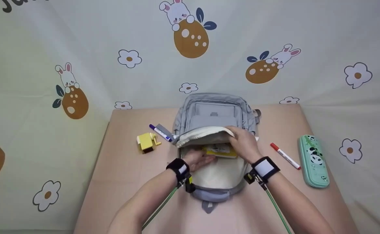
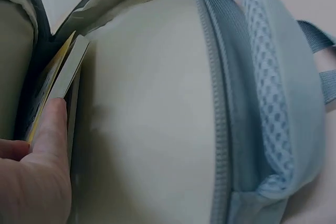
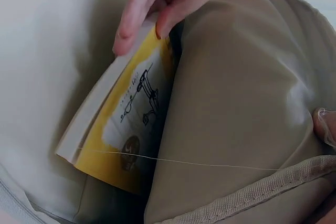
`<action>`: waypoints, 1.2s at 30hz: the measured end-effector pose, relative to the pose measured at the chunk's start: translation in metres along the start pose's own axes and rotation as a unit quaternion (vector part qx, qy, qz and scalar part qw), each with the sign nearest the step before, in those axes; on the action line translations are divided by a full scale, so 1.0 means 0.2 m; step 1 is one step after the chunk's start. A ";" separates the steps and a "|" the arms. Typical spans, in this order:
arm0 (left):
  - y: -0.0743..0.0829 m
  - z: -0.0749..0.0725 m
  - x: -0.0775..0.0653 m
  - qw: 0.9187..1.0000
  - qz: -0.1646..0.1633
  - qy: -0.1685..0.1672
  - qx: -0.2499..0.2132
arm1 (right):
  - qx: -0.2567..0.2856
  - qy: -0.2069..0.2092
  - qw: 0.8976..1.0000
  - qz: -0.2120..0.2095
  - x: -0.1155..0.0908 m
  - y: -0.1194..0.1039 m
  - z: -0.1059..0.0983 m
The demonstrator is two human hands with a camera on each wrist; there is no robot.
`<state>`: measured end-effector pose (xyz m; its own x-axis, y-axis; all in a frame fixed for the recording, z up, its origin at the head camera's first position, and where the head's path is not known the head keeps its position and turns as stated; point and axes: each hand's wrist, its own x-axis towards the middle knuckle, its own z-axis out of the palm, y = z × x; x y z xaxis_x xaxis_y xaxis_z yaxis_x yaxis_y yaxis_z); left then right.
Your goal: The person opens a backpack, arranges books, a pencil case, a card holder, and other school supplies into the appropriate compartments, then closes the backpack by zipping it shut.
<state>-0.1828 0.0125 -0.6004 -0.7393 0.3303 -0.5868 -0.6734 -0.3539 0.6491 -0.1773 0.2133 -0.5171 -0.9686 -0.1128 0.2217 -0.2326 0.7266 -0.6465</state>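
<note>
A grey backpack [image 1: 214,122] lies on its back with its main compartment unzipped. My right hand [image 1: 244,143] grips the edge of its raised cream-lined flap [image 1: 206,135]; a fingertip [image 3: 324,125] of it shows at the right edge of the right wrist view. Inside the compartment is a yellow-covered book [image 3: 118,135], tucked down against the fold of the lining. My left hand [image 1: 198,159] reaches in, its fingers mostly straight. In the left wrist view its index finger [image 2: 52,124] lies along the page edge, with the thumb on the cover side.
Left of the backpack are a yellow crank pencil sharpener [image 1: 146,142] and a blue marker [image 1: 160,132]. To the right lie a red marker [image 1: 285,156] and a mint panda pencil case [image 1: 314,162]. A patterned cloth [image 1: 151,81] hangs behind the table. A loose thread [image 3: 199,163] crosses the opening.
</note>
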 end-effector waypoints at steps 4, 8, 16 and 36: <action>0.01 0.00 0.01 1.000 0.008 -0.014 -0.009 | 0.002 0.001 1.000 -0.006 0.00 0.00 0.00; 0.01 -0.01 0.00 0.999 0.018 -0.026 -0.012 | 0.005 0.001 1.000 -0.012 0.00 0.01 0.00; 0.03 -0.03 -0.11 0.994 0.066 -0.033 0.078 | 0.009 -0.007 1.000 -0.002 -0.01 0.02 0.01; 0.37 0.11 -0.61 0.744 0.381 -0.122 0.535 | 0.006 -0.016 1.000 0.005 -0.03 0.03 0.03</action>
<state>-0.1429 -0.0345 -0.4704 -0.7929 0.5851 0.1700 0.4278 0.3360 0.8391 -0.1733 0.2151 -0.5269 -0.9730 -0.1283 0.1918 -0.2244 0.7202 -0.6565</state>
